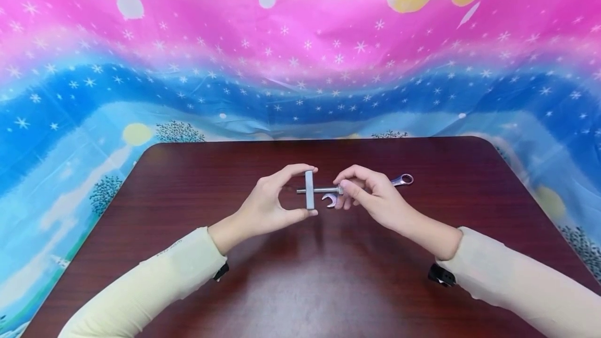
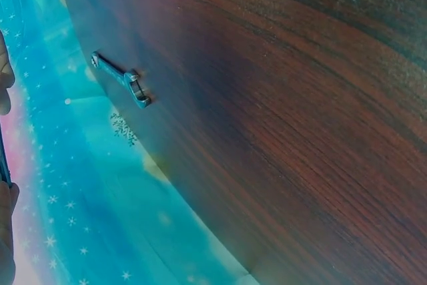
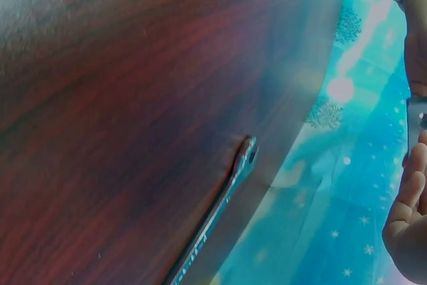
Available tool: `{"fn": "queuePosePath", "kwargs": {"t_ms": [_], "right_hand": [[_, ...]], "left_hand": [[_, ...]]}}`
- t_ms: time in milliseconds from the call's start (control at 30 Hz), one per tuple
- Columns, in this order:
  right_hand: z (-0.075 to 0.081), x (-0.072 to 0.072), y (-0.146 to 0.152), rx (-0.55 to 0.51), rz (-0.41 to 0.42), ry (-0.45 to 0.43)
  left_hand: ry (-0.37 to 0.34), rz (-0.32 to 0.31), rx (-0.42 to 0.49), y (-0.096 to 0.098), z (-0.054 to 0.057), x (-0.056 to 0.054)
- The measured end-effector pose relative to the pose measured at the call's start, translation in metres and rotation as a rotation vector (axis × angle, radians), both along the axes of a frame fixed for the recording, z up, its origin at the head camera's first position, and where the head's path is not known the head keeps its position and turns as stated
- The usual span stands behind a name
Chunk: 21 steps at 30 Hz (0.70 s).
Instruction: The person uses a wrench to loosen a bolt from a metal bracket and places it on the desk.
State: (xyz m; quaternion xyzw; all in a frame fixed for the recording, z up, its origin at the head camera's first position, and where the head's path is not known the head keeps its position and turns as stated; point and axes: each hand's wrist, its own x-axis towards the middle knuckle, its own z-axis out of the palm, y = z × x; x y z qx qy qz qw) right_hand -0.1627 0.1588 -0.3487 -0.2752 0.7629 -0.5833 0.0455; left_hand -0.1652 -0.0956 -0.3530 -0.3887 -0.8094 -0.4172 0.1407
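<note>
Your left grip [image 1: 267, 202] pinches the grey plate [image 1: 309, 190] end to end, your right grip [image 1: 373, 192] opposite pinches the bolt [image 1: 325, 190] poking through it, wrench [image 2: 115, 72] below on the table [image 1: 300, 286]!

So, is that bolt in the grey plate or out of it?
In: the bolt runs through the grey plate, its tip poking out toward the left hand while the right hand pinches the other end.

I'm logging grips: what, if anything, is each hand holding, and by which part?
The left hand holds the plate by its opposite ends; the right hand pinches the bolt at its head end.
</note>
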Motion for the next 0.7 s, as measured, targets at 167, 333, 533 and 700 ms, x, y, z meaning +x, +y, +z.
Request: {"fn": "queuePosePath", "kwargs": {"t_ms": [167,333,533,700], "right_hand": [[-0.0021,0.0010,-0.0037,0.017,-0.039,0.075],[-0.0008,0.0041,-0.0049,0.077,-0.086,0.139],[-0.0016,0.0046,-0.0029,0.101,-0.073,0.097],[-0.0030,0.0021,0.0011,0.069,0.011,0.039]], "left_hand": [[0.002,0.002,-0.002,0.0000,-0.0009,-0.0001],[0.000,0.014,0.002,-0.0010,-0.0013,-0.0010],[-0.011,0.010,-0.004,-0.0020,-0.0024,0.0009],[0.001,0.011,-0.003,-0.0024,-0.0042,0.0013]]}}
